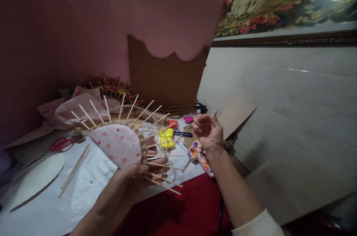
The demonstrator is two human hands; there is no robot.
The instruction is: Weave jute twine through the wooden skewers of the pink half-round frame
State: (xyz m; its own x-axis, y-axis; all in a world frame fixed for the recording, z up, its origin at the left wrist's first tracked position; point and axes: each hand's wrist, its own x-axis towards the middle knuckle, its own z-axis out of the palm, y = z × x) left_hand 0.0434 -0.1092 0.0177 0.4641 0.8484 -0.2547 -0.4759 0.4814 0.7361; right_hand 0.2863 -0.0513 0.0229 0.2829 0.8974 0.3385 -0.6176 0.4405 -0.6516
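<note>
The left hand (139, 176), at 7 o'clock from the middle of the view, was pinching the half-round piece (118, 144) by its lower right edge, the thumb lying over the front and the fingers reaching behind it. This piece was held above the counter (50, 213), at 8 o'clock from the same middle; it had a pale pink, flower-dotted face and a braided rim (144, 150), from which thin wooden sticks (107, 108) fanned outward. The right hand (208, 131) was raised well apart from it at 3 o'clock, fingers curled in and thumb up; whether its fingertips gripped anything could not be told. Just below that hand, at 7 o'clock, lay a flower-patterned object (199, 156). Seen from the half-round piece, the yellow bundle (166, 139) sat at 3 o'clock, the red-handled scissors (61, 144) at 9 o'clock, and some loose sticks (74, 169) at 8 o'clock, with a white oval sheet (39, 180) beyond them. At 12 o'clock stood a darker decorated arch (111, 86), with red and yellow flowers
</note>
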